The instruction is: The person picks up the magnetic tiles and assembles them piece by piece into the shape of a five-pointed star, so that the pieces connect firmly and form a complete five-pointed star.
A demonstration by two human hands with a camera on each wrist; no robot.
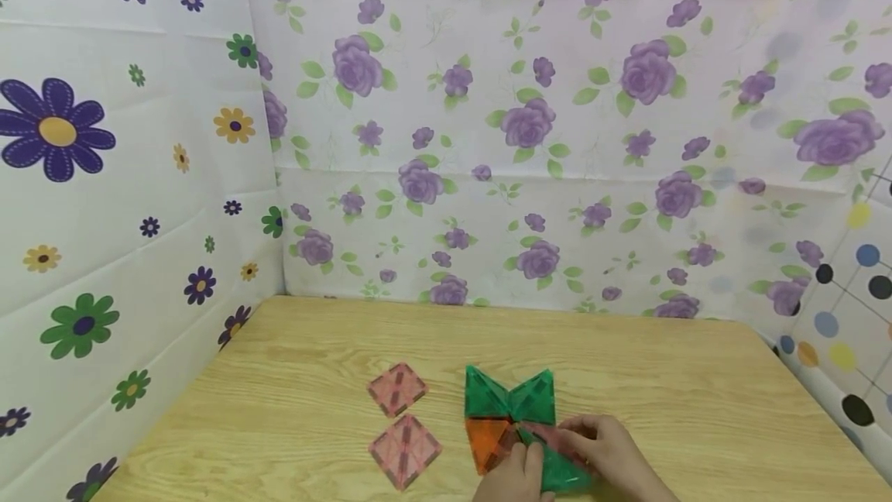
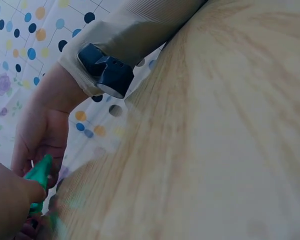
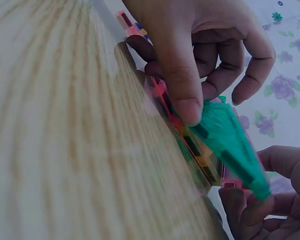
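Translucent magnetic tiles lie joined on the table. In the head view, two green triangular tiles (image 1: 535, 397) form the far side, an orange tile (image 1: 485, 440) sits at the left, and another green tile (image 1: 563, 474) is at the near right with a pink tile (image 1: 550, 437) beside it. My left hand (image 1: 514, 476) holds the near end of this green tile, its fingertips bent. From the right, my right hand (image 1: 608, 449) pinches the other end, the thumb lying on the green tile (image 3: 232, 145) in the right wrist view. That tile is tilted up from the table.
Two pink square tiles (image 1: 405, 451) lie to the left of the joined tiles, one behind the other. The wooden table (image 1: 300, 378) meets flower-printed cloth (image 1: 474, 177) at the back and left. Dotted cloth (image 1: 843, 316) hangs at the right.
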